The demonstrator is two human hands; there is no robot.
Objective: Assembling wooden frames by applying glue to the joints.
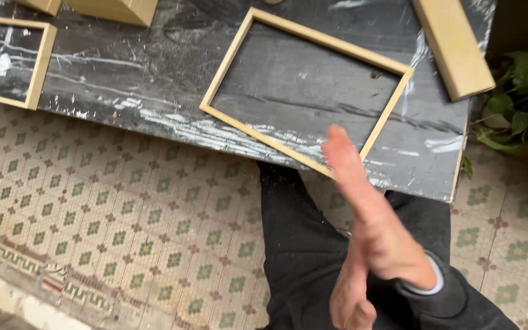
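Note:
My right hand (374, 214) is stretched flat and blurred in the lower middle of the view, its fingertips over the near edge of a dark tabletop (154, 79). It holds nothing, and a dark sleeve covers the wrist. My left hand (348, 305) lies under it at the bottom edge, partly hidden, palm against palm. Just beyond the fingertips an empty rectangular pale wooden frame (331, 41) lies flat on the table, turned at an angle.
A second wooden frame (42, 64) lies at the table's left end. A pale wooden block (453, 46) sits at the top right, with more wood pieces (117, 9) at the top left. A green plant (520, 104) stands to the right. Patterned floor tiles (93, 214) lie below.

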